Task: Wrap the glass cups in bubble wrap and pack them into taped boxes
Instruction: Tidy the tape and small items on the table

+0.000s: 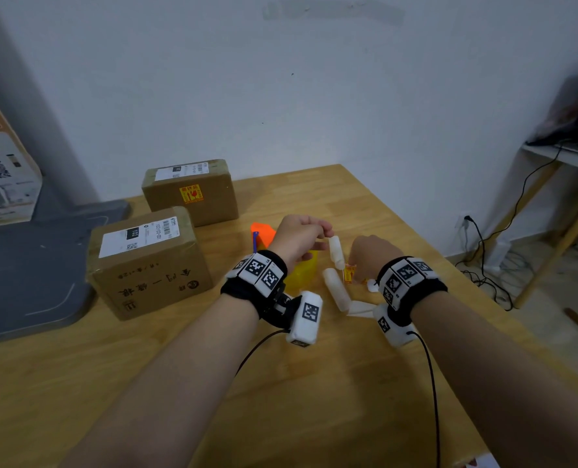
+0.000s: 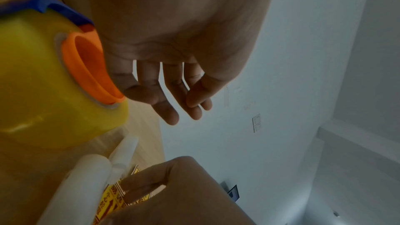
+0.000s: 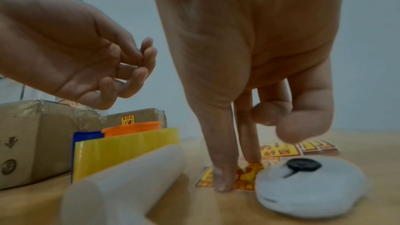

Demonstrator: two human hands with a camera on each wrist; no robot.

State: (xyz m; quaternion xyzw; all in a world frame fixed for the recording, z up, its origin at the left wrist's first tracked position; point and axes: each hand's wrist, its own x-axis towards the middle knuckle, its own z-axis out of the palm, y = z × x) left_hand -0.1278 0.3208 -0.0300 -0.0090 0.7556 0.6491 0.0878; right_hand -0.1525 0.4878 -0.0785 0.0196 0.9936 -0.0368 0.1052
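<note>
Bare desk (image 1: 365, 383) lies behind both wrists, its far edge meeting the wall just past the hands. Right hand (image 1: 370, 256) points down, two straight fingers (image 3: 223, 168) pressing a yellow sticker sheet (image 3: 249, 175) flat. Left hand (image 1: 297, 238) hovers above, loosely curled, holding nothing. Two taped boxes (image 1: 147, 261) sit left of the left hand. A yellow tape dispenser (image 3: 125, 148) and white rolls (image 1: 336, 288) crowd between the hands; a small white gadget (image 3: 309, 189) sits just beside the pressing fingers. I cannot see the glass cups.
</note>
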